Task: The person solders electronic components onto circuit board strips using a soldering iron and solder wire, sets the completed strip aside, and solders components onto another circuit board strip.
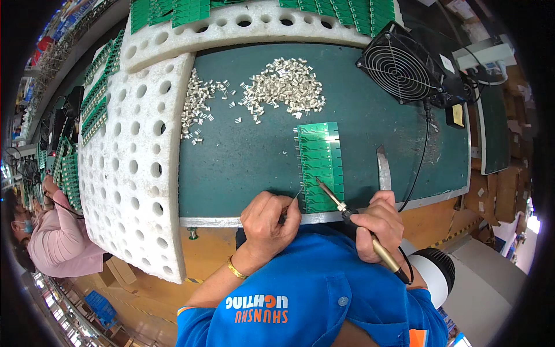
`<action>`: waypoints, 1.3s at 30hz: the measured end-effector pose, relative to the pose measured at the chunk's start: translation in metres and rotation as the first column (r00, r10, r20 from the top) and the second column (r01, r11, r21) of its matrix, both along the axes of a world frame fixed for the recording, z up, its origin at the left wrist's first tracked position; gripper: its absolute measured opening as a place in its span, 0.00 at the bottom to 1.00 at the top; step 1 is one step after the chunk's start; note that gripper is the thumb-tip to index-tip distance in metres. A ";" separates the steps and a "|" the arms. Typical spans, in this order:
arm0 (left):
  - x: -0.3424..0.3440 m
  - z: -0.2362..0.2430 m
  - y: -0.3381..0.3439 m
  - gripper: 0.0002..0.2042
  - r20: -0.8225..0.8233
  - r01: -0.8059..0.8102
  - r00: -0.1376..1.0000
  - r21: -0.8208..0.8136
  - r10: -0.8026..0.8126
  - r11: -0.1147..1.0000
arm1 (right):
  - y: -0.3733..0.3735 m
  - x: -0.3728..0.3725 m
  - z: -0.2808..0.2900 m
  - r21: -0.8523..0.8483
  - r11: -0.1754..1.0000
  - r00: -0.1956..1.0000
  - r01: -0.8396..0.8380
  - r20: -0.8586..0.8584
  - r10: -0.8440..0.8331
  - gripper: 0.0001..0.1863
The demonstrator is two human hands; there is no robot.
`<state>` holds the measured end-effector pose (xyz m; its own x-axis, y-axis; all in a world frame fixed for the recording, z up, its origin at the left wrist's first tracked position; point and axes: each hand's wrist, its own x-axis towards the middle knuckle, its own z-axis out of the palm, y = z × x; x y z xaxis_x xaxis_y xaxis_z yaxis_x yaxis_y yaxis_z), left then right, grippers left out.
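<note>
My right hand (378,228) is closed round a soldering iron (381,250). The iron's tip points up and left, at the lower part of a green circuit board panel (322,165). My left hand (270,224) pinches a thin strand of solder wire (300,191), which reaches toward the panel's left edge near the tip. White connectors with pins line that left edge. Just beyond my right fingers is a flat metal blade (383,166); its lower end is hidden, and I cannot tell whether the hand touches it.
Loose white connectors (283,87) lie heaped at the bench's back. White foam boards with holes (130,150) stand left and behind, bearing more green panels (191,11). A black fan (399,66) with a cable sits back right. At far left, a person in a pink sleeve (63,234) works.
</note>
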<state>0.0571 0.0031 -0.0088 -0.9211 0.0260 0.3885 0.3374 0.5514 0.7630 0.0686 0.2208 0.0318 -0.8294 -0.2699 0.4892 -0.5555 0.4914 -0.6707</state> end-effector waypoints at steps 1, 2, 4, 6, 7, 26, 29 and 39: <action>-0.001 0.001 0.000 0.07 -0.002 0.004 1.000 0.003 -0.004 1.000 | 0.001 0.000 0.000 -0.029 1.000 1.000 0.011 -0.006 -0.012 0.08; -0.001 0.002 0.000 0.07 -0.003 0.010 1.000 0.005 -0.010 1.000 | 0.001 -0.001 0.002 -0.020 1.000 1.000 -0.014 0.005 0.014 0.09; 0.000 0.001 0.000 0.07 -0.008 0.007 1.000 0.006 -0.007 1.000 | 0.000 -0.001 0.002 -0.020 1.000 1.000 -0.023 0.015 0.023 0.09; 0.000 0.000 -0.001 0.07 -0.011 0.001 1.000 0.004 -0.001 1.000 | -0.001 -0.003 0.002 -0.023 0.999 0.999 -0.036 0.027 0.037 0.09; -0.001 0.000 0.000 0.07 -0.004 -0.001 1.000 0.008 0.001 1.000 | -0.001 -0.004 0.003 -0.053 0.998 0.999 -0.018 0.046 0.021 0.10; 0.000 -0.001 -0.002 0.10 -0.016 0.002 1.000 0.024 -0.002 1.000 | -0.001 0.001 0.002 -0.076 0.997 0.999 0.018 0.052 -0.014 0.08; 0.000 -0.003 -0.001 0.10 -0.025 0.002 1.000 0.024 -0.002 1.000 | -0.001 0.001 0.002 -0.079 0.997 0.999 0.019 0.044 -0.016 0.07; 0.001 -0.001 -0.002 0.10 0.007 -0.013 1.000 0.025 0.013 1.000 | -0.001 0.004 -0.004 -0.121 0.992 1.000 -0.017 0.007 0.018 0.17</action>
<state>0.0580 0.0008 -0.0098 -0.9240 0.0047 0.3823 0.3250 0.5363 0.7790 0.0727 0.2194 0.0281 -0.8292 -0.2236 0.5123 -0.5575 0.3962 -0.7295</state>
